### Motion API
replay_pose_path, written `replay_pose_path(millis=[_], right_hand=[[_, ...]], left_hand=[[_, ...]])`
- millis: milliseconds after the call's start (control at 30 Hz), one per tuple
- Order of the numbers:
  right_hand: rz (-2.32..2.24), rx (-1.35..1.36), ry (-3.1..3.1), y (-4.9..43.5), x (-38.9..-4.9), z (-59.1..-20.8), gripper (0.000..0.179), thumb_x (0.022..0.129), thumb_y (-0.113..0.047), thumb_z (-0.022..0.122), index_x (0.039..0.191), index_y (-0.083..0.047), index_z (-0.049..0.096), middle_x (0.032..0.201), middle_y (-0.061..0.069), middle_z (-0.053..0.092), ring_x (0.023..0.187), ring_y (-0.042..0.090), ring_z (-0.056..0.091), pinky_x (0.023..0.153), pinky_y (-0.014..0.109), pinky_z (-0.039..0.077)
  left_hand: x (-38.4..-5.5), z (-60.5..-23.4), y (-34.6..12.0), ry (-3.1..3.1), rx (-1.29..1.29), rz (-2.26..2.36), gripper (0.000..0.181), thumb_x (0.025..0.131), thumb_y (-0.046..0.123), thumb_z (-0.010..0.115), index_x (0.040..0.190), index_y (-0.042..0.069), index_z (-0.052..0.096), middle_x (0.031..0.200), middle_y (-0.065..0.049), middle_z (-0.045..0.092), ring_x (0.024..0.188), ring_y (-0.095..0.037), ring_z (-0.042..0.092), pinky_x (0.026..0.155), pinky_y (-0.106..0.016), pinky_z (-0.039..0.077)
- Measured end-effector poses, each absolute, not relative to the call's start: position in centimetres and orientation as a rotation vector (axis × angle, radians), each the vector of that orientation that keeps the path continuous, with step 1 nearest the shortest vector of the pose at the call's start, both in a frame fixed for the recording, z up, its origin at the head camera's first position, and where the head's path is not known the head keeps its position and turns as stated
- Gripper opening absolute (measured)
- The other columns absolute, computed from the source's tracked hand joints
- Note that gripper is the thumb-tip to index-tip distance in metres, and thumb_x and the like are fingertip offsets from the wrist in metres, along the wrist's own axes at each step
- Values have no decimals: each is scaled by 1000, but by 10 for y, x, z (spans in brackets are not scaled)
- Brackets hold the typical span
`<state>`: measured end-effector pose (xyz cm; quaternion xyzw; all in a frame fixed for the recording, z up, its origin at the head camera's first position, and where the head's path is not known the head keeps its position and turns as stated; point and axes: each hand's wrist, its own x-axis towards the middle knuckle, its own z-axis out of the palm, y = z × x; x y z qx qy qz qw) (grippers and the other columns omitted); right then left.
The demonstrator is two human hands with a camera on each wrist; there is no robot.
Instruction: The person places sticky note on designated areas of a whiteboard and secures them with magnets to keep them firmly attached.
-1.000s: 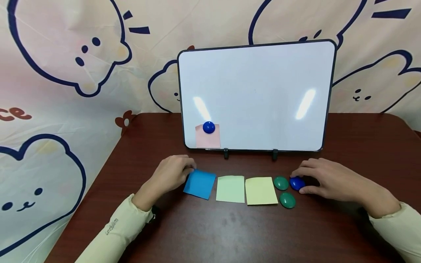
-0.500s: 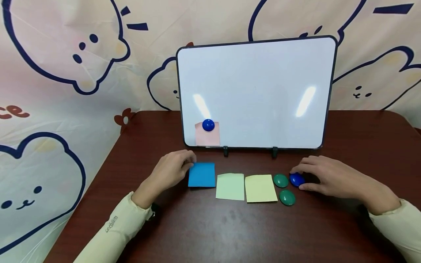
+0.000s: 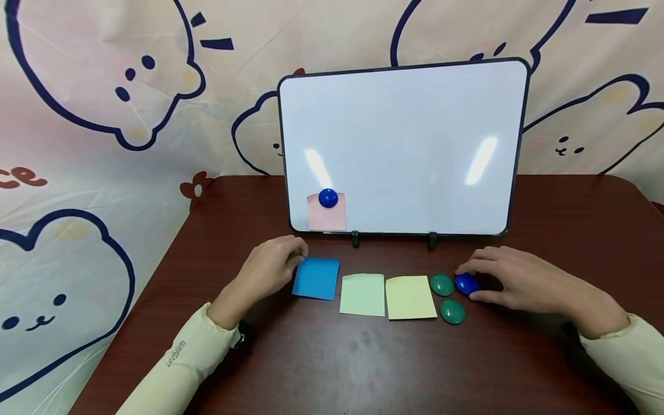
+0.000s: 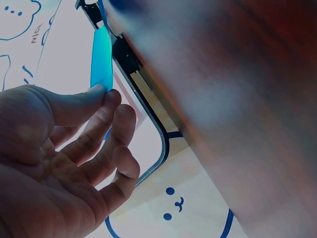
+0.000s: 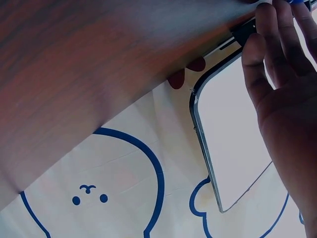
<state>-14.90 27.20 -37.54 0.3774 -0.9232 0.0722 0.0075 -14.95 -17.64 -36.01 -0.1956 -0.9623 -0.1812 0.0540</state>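
Observation:
My left hand (image 3: 273,262) pinches the upper left corner of a blue sticky note (image 3: 316,279) between thumb and forefinger. In the left wrist view that note (image 4: 101,58) stands out from the fingertips, seen nearly edge-on. To its right lie a pale green sticky note (image 3: 362,295) and a yellow one (image 3: 411,297). My right hand (image 3: 510,278) holds a round blue magnet (image 3: 466,284) between thumb and fingers, low over or on the table. Beside this magnet are two green magnets, one further back (image 3: 442,285) and one nearer (image 3: 452,312).
A whiteboard (image 3: 404,144) stands on small black feet (image 3: 355,239) behind the notes. At its lower left, a blue magnet (image 3: 328,198) sits on a pink sticky note (image 3: 327,218). The dark wooden table (image 3: 363,369) meets a cartoon-printed backdrop (image 3: 104,173).
The blue note has swung from a tilted lie to nearly square, then turned back slightly, its lower edge rising in view. The left hand moved little; the right hand stays at its magnet.

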Motion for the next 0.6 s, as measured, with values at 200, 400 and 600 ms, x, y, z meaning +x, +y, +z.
replay_pose_path(millis=[200,400,600], right_hand=[[232,1181,-2904,273,-148,-375,38,86,-47,75,121,-36,66,105,-23,59,89,-2,52,78,31,53],[230,1173,-2897,275,-147,-375,37,85,-48,75,119,-36,66,103,-25,57,88,-2,51,76,29,52],[228,1166,-2912,274,-148,-374,37,86,-48,74,120,-37,66,104,-24,58,89,-2,52,77,30,53]], left_hand=[[-151,-360,-176,-2914,-589,-552,10,91,3,69,92,13,70,86,0,67,73,-13,56,68,-30,53],[-154,-361,-174,-2888,-599,-538,7,92,6,68,94,12,70,89,-1,69,73,-14,57,66,-31,53],[-155,-359,-172,-2861,-583,-465,7,92,6,68,96,10,71,90,-4,71,73,-16,59,66,-32,55]])
